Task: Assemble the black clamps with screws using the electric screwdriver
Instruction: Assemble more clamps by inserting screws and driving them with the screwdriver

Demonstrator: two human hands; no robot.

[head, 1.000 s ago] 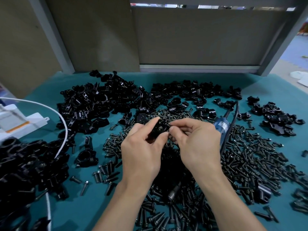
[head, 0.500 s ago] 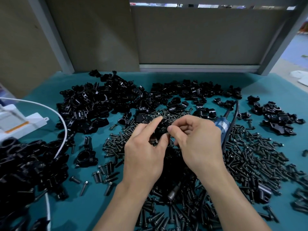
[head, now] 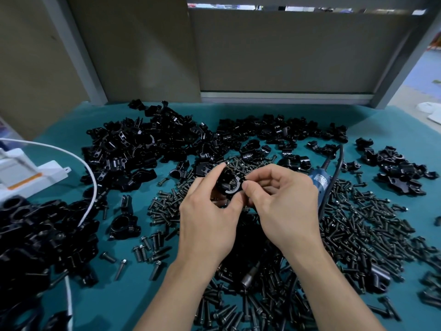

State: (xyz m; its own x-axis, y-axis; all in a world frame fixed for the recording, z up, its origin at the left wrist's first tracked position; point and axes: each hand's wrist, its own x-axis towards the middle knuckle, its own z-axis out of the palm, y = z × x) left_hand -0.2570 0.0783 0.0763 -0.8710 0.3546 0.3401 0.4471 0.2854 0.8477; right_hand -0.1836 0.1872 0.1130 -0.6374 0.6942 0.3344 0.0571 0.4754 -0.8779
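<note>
1. The teal felt-covered table (head: 133,297) fills the near half of the view.
2. Heaps of loose black clamp parts (head: 133,149) lie on the far and left side of the table, and a smaller heap lies at the far right.
3. A wide pile of short black screws (head: 358,225) covers the middle and the right, also under both forearms.
4. The left hand (head: 210,218) is in the middle, above the screws. Its thumb and curled forefinger grip a black ring-shaped clamp (head: 230,185) from the left and from below.
5. The right hand (head: 284,206) is just beside it. Its thumb and forefinger are pressed together in a pinch at the right edge of this clamp, and the other fingers are curled in. If a screw is between them, I cannot tell.
6. A white plastic device (head: 28,173) stands at the left edge, with a white cable (head: 93,187) bending over the parts.
7. The blue electric screwdriver (head: 321,181) lies on the screws, just to the right of the right hand.
</note>
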